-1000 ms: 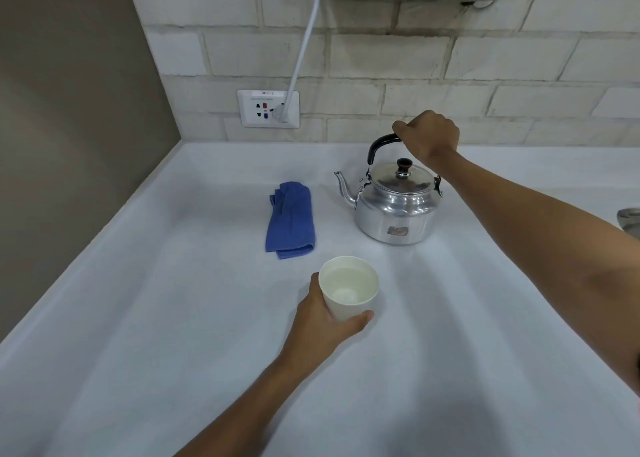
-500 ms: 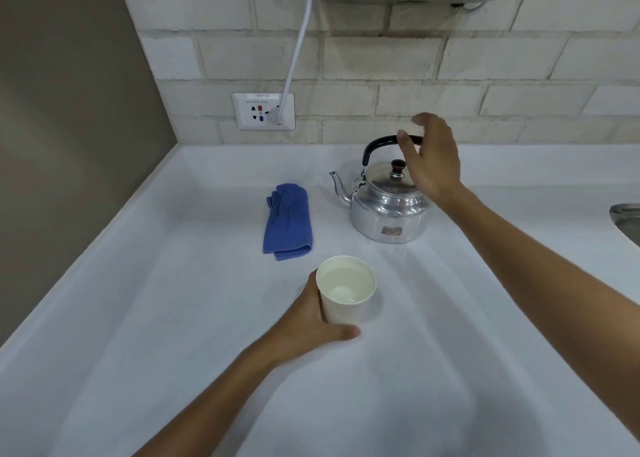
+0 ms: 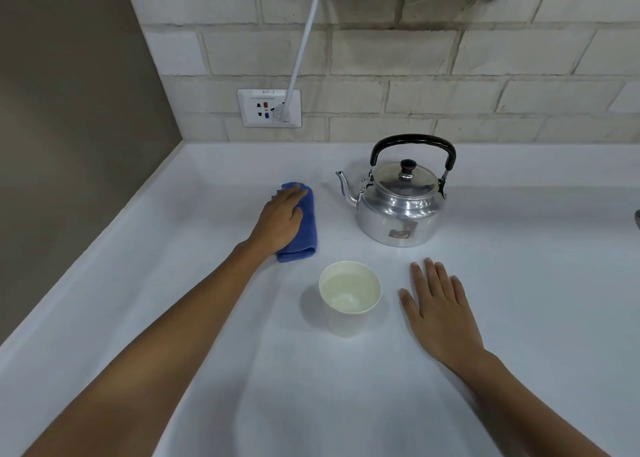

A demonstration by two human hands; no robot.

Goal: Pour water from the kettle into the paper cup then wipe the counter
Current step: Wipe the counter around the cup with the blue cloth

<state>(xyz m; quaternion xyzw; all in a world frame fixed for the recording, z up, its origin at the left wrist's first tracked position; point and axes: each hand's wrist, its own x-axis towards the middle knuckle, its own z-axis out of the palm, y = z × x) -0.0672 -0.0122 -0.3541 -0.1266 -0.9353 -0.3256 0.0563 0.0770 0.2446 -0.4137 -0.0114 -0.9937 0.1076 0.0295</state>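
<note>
- Worktop: a white surface running back to a pale brick wall, with a raised edge along its left side against a brown wall.
- Kettle: shiny metal, upright near the back of the worktop, spout pointing left, black handle arched over a lid with a dark knob. No hand touches it.
- Paper cup: white, upright in front of the kettle and a little left of it, with clear water inside. It stands free, between the two hands, touched by neither.
- Blue cloth: folded into a long strip, lying left of the kettle and behind-left of the paper cup, flat on the worktop.
- Left hand: palm down on top of the blue cloth, fingers stretched toward its far end. The grip is flat and spread; whether the fingers curl round the cloth's edge cannot be told.
- Right hand: palm down on the worktop just right of the paper cup, in front of the kettle, fingers apart and straight, holding nothing.
- Wall socket: white, on the brick wall behind the cloth, with a white cable plugged in and rising out of view.
</note>
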